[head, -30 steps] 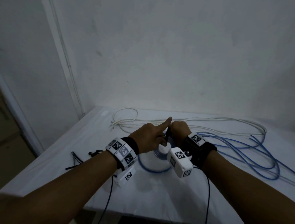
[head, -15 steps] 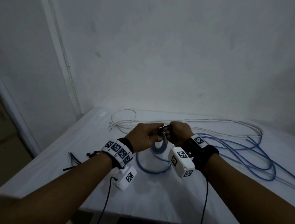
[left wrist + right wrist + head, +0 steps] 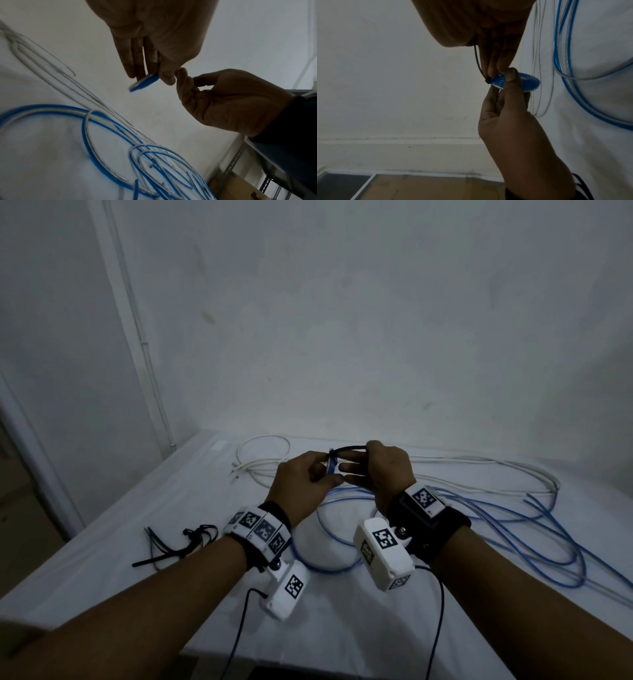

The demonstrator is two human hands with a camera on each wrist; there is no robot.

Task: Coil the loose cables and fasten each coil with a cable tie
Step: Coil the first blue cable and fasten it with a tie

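While left hand [image 3: 305,484] pinches small blue coil [image 3: 520,82] above tabletop [image 3: 137,559] | right hand [image 3: 383,470] pulls cable tie [image 3: 477,60] tail | risk — pinch slips, loops spring loose.

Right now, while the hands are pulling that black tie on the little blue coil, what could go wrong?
1. The left hand only pinches the small blue coil at its edge; a hard pull might slip it from that grip and let the loops spring apart.
2. The right hand holds the cable tie by its thin tail, which could slide out.
3. Loose blue cable lies just below, so the tie's tail might snag a loop.
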